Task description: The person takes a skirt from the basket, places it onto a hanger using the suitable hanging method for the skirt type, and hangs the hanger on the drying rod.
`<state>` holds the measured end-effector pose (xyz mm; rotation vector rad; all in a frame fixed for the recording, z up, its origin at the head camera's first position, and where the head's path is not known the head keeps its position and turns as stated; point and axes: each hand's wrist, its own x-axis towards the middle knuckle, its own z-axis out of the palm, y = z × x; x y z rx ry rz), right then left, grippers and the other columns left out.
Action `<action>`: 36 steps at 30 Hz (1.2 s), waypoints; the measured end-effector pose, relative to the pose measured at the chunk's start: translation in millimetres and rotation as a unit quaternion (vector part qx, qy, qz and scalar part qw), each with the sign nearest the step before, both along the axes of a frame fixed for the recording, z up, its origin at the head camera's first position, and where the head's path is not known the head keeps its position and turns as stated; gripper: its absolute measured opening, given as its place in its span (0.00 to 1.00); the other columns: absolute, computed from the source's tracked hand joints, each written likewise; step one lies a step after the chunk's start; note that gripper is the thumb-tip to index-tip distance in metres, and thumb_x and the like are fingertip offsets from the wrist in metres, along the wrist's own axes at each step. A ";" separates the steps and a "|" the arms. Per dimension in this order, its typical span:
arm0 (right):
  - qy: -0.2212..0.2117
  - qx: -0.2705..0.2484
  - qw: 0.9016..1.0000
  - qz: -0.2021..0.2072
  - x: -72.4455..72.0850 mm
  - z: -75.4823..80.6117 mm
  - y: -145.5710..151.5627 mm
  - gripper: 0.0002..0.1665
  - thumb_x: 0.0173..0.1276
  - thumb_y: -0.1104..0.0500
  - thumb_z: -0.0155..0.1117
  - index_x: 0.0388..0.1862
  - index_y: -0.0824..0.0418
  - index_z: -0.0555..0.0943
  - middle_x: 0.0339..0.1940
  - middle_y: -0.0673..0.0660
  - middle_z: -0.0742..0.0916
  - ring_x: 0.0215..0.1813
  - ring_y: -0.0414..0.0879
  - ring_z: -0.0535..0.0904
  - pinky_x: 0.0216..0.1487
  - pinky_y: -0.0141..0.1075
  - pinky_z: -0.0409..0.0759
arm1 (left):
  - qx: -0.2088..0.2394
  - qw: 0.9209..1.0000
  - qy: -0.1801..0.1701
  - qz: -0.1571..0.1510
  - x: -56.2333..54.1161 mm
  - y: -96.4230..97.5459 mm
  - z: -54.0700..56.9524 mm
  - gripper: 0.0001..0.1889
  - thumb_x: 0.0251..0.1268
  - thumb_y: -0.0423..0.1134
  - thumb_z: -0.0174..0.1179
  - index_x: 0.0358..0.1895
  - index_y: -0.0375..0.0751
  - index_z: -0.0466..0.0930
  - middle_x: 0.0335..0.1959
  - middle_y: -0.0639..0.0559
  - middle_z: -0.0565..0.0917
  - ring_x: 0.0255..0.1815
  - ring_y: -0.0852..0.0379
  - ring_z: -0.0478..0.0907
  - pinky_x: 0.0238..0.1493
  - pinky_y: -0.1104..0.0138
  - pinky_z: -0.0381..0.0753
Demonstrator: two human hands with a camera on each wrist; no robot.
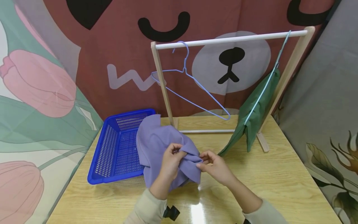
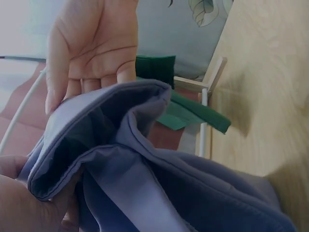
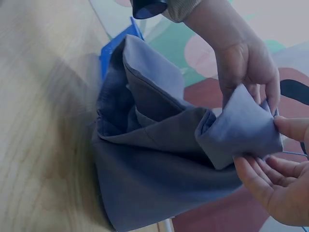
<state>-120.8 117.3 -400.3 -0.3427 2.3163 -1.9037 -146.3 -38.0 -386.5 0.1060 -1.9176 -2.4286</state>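
A purple cloth garment (image 1: 156, 140) is held up by both hands, its lower part hanging over the right side of a blue basket. My left hand (image 1: 171, 160) pinches a bunched fold of it between thumb and fingers. On the right, my right hand (image 1: 216, 168) grips the garment's edge, thumb below and fingers above. In the left wrist view a hemmed opening of the garment (image 2: 130, 179) gapes between the two hands. The right wrist view shows the garment (image 3: 164, 164) draped loosely, with a folded corner between the hands.
The blue plastic basket (image 1: 102, 149) stands at left on the wooden table (image 1: 251, 193). Behind is a rack with a white rod (image 1: 232, 39). A bare blue hanger (image 1: 195, 81) hangs at its left, and a green garment (image 1: 260, 102) on a light hanger at its right.
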 end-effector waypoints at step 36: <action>-0.032 -0.021 0.998 -0.047 -5.9 -31.8 11.5 0.09 0.59 0.71 0.53 0.39 0.73 0.72 0.28 0.60 0.77 0.29 0.46 0.75 0.29 0.36 0.77 | -0.173 0.976 -0.020 -0.134 8.3 -28.8 -36.9 0.20 0.43 0.31 0.64 0.43 0.31 0.71 0.41 0.43 0.74 0.46 0.45 0.68 0.42 0.64 0.70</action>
